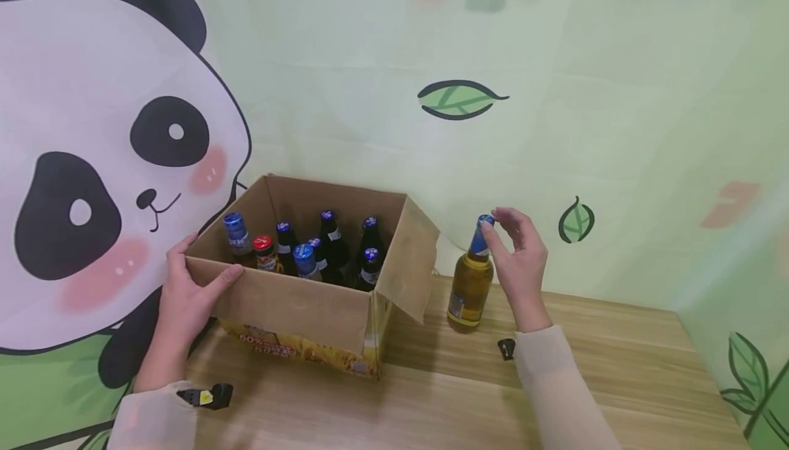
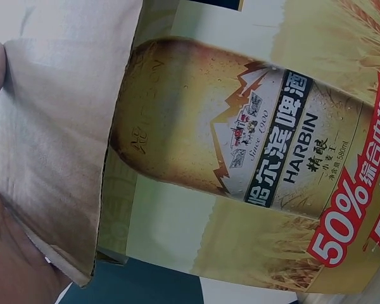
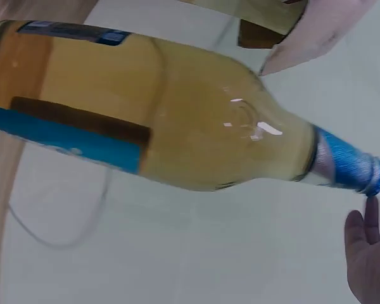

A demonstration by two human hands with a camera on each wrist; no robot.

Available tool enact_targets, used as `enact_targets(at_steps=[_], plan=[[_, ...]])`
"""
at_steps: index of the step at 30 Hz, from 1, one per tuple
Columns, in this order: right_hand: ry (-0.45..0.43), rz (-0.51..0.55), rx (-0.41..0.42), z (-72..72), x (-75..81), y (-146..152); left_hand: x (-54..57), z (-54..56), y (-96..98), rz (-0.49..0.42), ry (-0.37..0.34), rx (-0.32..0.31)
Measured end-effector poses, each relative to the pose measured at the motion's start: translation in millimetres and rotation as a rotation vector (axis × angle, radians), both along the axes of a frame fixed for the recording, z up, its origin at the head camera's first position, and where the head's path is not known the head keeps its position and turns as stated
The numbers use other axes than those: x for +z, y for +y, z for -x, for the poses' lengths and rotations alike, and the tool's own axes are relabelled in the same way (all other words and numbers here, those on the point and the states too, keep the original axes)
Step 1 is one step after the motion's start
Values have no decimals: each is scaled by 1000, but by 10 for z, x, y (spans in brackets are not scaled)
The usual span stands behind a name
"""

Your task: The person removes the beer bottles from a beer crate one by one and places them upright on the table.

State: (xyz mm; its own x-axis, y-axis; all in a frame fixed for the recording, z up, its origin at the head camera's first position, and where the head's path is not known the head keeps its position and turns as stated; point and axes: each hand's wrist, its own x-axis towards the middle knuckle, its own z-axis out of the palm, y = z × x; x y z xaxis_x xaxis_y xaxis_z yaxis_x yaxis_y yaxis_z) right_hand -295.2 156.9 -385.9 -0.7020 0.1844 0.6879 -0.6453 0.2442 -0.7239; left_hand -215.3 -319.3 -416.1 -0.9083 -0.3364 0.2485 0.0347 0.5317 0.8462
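Note:
My left hand [image 1: 185, 299] grips the near-left corner of an open cardboard box [image 1: 290, 309], its thumb lying along the front rim. The box's side shows a printed beer bottle picture [image 2: 221, 126]. Inside stand several bottles [image 1: 333, 238], most with blue caps and one with a red cap [image 1: 263, 242]. To the right of the box, a beer bottle [image 1: 470, 292] with yellow liquid and blue neck foil stands on the table. My right hand [image 1: 520, 255] is at its top, with thumb and fingers loosely spread and fingertips right at the cap [image 3: 373, 176].
The wooden table [image 1: 444, 395] backs onto a pale green cloth with a printed panda and leaves. A side flap [image 1: 413, 265] sticks out from the box toward the standing bottle. Small black devices sit at both cuffs.

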Motion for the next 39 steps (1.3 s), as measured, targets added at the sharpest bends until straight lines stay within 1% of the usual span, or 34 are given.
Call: enact_targets(at_steps=[2,5,7,10,13,16,18,20,22,25,27,28,31,34,36,39], plan=[[59,-30,1,-83,109,-68,3,-3,3,2,-6,6],[144,-69,32,-122,194,-168,6,-9,4,5,-16,13],[189,-86,71,-108,224,-247,6,-9,8,5,-16,12],[230,-111,175,-36,236,-379,5,-9,8,-2,-10,7],[219,-140,321,39,247,-554,-2,-15,-1,-13,-9,3],[146,-200,481,41,319,-763,0,-7,-7,-18,-13,1],[72,-275,567,23,380,-906,3,4,-12,-16,-18,-1],[-20,-371,630,-6,439,-1052,8,14,-14,-16,-25,-2],[-128,-472,668,-61,499,-1195,11,21,-16,-16,-31,-3],[-271,-605,691,-160,549,-1407,17,22,-14,-17,-28,-3],[-337,-649,692,-215,541,-1542,18,22,-8,-16,-20,-3],[-358,-667,680,-234,525,-1606,19,20,-6,-16,-15,-3],[-393,-690,618,-266,477,-1765,20,18,-5,-17,-3,-3],[-414,-698,567,-237,449,-1861,17,18,-4,-17,-7,1],[-422,-718,567,-181,442,-1904,11,16,0,-15,-10,3],[-424,-795,602,-69,428,-1957,8,12,6,-15,-14,7]])
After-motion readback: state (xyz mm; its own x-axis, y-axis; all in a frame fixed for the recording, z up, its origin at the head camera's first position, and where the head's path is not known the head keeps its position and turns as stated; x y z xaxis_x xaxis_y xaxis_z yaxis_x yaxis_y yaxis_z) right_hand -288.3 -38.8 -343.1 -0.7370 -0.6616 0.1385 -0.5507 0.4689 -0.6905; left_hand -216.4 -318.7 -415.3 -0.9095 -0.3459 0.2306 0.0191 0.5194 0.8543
